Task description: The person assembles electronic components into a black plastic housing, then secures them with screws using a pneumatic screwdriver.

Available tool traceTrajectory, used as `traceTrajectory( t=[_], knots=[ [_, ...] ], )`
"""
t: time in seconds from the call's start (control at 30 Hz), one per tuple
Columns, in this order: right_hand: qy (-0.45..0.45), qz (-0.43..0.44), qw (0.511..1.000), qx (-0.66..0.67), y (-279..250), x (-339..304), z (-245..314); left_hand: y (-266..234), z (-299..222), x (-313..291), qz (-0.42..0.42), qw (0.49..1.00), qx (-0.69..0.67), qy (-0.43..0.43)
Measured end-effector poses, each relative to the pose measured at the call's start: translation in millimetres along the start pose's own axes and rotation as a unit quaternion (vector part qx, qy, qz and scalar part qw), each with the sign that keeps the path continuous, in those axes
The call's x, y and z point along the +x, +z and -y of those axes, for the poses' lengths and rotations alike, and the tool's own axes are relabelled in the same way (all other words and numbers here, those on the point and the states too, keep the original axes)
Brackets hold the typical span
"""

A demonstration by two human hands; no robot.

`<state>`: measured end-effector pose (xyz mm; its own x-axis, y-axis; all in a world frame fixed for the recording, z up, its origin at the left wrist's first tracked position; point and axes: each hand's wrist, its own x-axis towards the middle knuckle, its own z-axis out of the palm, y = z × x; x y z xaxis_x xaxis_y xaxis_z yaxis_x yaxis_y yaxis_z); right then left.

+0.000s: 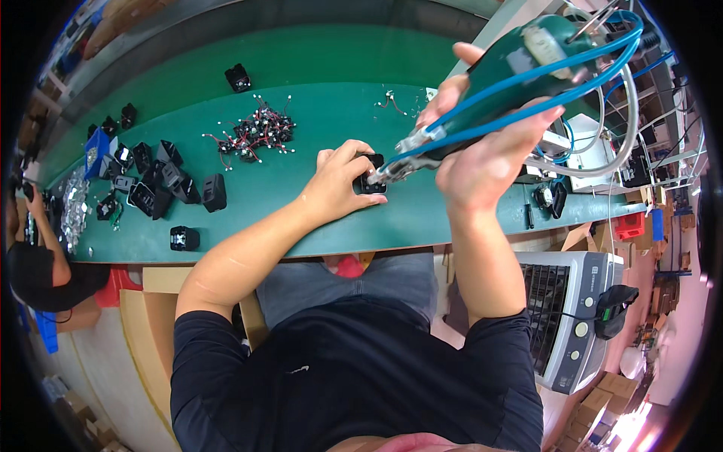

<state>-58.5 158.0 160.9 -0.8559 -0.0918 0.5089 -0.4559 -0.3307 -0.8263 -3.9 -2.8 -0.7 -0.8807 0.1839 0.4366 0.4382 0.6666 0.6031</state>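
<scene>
Both hands grip: right (489,143) slants green screwdriver (520,68) down-left; left (339,184) pins black part (369,175).

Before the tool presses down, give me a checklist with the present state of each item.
1. Left hand holds the small black part on the green bench: ok.
2. Right hand grips the green power screwdriver: ok.
3. Tool tip meets the part: ok, it appears to touch the part's right side.
4. Tip seated square in a screw: cannot tell, too small.
5. Left fingers out of the tip's way: not ok, they sit right beside it.
6. Blue hoses hang free of the part: ok.
</scene>
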Motion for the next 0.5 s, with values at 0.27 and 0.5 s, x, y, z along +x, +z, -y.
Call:
traceTrajectory(
  t=[0.27,0.5],
  knots=[
    [0.002,0.026,0.998,0.061,-6.3,-17.8,-25.8,-0.2,-1.6,2.3,0.015,1.000,-0.012,-0.008],
    [0.022,0.034,0.999,0.027,-8.4,-17.3,-27.8,-0.3,-0.4,2.3,0.006,1.000,-0.010,-0.007]
  ],
)
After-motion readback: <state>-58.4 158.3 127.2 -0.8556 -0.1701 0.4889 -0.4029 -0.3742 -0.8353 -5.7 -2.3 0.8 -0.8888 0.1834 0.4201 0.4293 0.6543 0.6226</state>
